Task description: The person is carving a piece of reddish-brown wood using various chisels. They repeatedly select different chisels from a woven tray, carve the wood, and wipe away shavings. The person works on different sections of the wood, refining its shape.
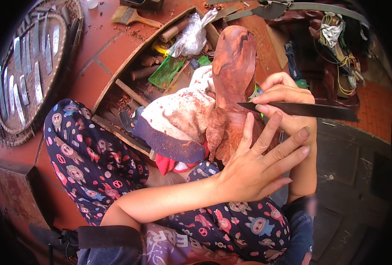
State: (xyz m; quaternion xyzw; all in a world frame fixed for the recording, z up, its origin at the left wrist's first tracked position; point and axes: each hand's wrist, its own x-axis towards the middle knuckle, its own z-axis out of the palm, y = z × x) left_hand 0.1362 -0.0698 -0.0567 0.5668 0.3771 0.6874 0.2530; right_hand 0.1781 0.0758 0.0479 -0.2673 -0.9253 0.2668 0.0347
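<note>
A reddish-brown wood carving (234,66) with dark grain stands in front of me, its top smooth and rounded, its lower part cut into shapes. My right hand (289,99) is closed around a long dark blade (319,110) whose pointed tip lies against or just over the carving's right side; I cannot tell which. Fingers spread, my left hand (258,165) reaches across the carving's lower part and overlaps my right wrist in view. It grips nothing. Left of the carving, a white cloth (178,115) with a dark blue band is bunched up and dusted with wood shavings.
A wooden tray (116,86) holds tools, shavings, a green packet (167,71) and a clear plastic bag (194,35). Many blades lie on a round woven basket (15,112) at left. A brush (134,17) rests on the tiles; a wooden block (21,190) sits lower left.
</note>
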